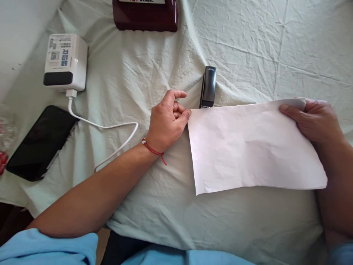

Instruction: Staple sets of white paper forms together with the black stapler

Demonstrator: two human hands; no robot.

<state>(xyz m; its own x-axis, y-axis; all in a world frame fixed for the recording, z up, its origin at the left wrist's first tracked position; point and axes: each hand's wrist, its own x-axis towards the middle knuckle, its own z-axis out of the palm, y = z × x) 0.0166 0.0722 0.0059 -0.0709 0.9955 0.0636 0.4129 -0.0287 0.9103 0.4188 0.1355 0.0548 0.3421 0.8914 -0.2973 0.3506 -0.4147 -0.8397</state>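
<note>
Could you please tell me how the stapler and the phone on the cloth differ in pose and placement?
The stapler lies straight, its near end at the paper; the phone lies slanted, far from the paper. The stapler is narrow, the phone broad and flat. Both are black.

Open cloth right of and beyond the stapler point(208, 87), also this side of the paper point(253, 143). Left of stapler: cable point(110, 127), charger point(65, 62), phone point(38, 141) block. Dark red box point(145, 15) beyond it, at far edge.
</note>
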